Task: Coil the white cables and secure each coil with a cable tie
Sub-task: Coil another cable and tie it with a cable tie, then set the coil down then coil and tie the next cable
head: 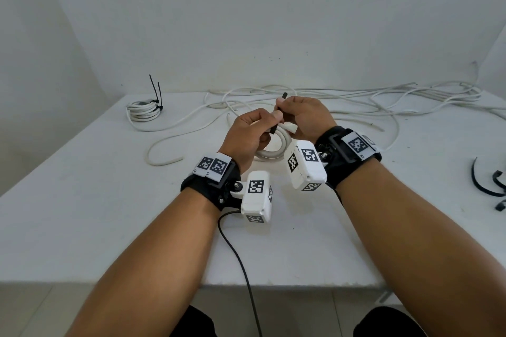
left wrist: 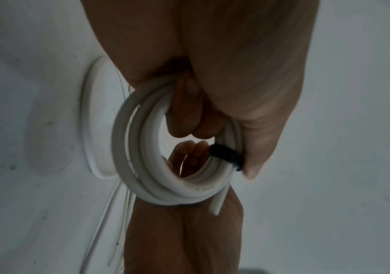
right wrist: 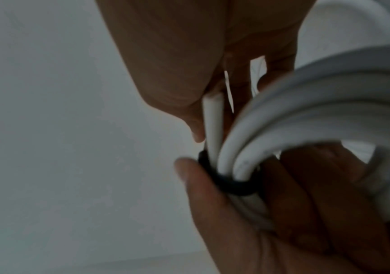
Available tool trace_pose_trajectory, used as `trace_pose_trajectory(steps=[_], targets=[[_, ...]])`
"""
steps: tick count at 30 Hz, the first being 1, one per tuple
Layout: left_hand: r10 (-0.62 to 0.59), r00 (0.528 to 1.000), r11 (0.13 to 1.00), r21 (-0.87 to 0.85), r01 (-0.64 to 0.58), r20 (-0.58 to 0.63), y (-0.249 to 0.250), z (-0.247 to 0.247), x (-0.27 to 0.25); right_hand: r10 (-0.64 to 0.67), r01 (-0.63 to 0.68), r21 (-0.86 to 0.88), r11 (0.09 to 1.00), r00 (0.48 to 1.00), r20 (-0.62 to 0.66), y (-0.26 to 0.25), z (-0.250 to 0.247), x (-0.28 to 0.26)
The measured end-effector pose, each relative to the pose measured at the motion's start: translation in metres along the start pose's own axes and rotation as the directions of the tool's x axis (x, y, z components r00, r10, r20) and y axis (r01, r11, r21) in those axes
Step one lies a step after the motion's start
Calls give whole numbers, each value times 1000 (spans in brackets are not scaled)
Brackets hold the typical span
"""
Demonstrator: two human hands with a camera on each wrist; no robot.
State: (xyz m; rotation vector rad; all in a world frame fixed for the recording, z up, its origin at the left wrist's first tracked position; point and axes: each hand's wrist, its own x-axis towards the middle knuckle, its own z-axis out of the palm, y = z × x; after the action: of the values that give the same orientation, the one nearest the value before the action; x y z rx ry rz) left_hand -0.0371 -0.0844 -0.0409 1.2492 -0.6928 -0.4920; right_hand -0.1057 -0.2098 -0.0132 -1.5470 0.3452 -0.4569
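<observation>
Head view: both hands raised over white table, mid-centre. Left hand curled round white cable coil, thumb pressing black cable tie where it wraps coil. Right hand pinching tie's free tail, tip poking up past fingers. Finished coil w/ two ties far left. Loose white cables sprawled along back edge. Spare black ties at right edge.

Left wrist view: coil hung on curled fingers; tie looped round strands under thumb. Cut cable end sticking out below.

Right wrist view: blurry. Tie circling bundle, left thumb against it.
</observation>
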Motion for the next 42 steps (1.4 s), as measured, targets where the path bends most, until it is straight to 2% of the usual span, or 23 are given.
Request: trace_pose_trajectory(steps=[4, 8, 10, 12, 14, 16, 17, 18, 19, 20, 21, 23, 25, 27, 30, 34, 39, 42], targets=[[-61, 998, 997, -54, 61, 9, 5, -8, 2, 9, -9, 18, 1000, 1000, -1, -4, 10, 2], [-35, 998, 997, -65, 32, -50, 18, -19, 1, 67, -71, 155, 985, 997, 33, -12, 27, -1], [-32, 993, 995, -94, 21, -116, 30, -27, -1, 117, -126, 196, 972, 992, 57, -16, 38, 0], [-32, 972, 989, -149, -3, -232, 40, -44, -2, 164, -175, 146, 974, 983, 82, -16, 51, 1], [-9, 943, 986, -161, -47, -334, 47, -69, 0, 215, -220, 17, 975, 965, 146, -11, 67, 4], [-20, 911, 977, -201, -70, -412, 52, -98, 2, 249, -196, -224, 955, 938, 243, -3, 90, 4], [-41, 898, 966, -248, -77, -437, 54, -113, 1, 247, -115, -402, 908, 923, 296, 1, 102, 2], [-64, 888, 952, -294, -82, -455, 56, -126, 0, 248, 4, -581, 814, 902, 353, 4, 113, 2], [-76, 878, 946, -311, -85, -472, 58, -140, -2, 257, 131, -723, 678, 879, 401, 7, 124, -1], [-73, 864, 958, -276, -78, -499, 59, -154, -4, 269, 215, -804, 555, 868, 417, 10, 134, -3], [-59, 849, 980, -191, -49, -524, 58, -165, -6, 288, 240, -852, 466, 869, 403, 14, 140, -5], [-12, 833, 999, 37, 39, -553, 58, -189, -13, 306, 270, -904, 331, 876, 374, 25, 148, -3], [20, 839, 971, 210, 113, -544, 58, -209, -17, 335, 284, -928, 239, 873, 354, 35, 152, 2], [41, 843, 921, 347, 176, -537, 59, -227, -16, 361, 266, -937, 225, 871, 333, 41, 155, 7], [81, 853, 794, 551, 257, -515, 61, -254, -6, 368, 255, -944, 209, 874, 318, 44, 159, 17], [142, 884, 632, 728, 265, -445, 73, -277, 20, 402, 242, -949, 201, 863, 305, 48, 160, 26], [219, 884, 466, 840, 277, -413, 74, -293, 64, 431, 245, -940, 239, 841, 328, 52, 158, 28], [239, 882, 379, 876, 300, -405, 65, -302, 86, 446, 249, -941, 229, 832, 329, 53, 158, 29]])
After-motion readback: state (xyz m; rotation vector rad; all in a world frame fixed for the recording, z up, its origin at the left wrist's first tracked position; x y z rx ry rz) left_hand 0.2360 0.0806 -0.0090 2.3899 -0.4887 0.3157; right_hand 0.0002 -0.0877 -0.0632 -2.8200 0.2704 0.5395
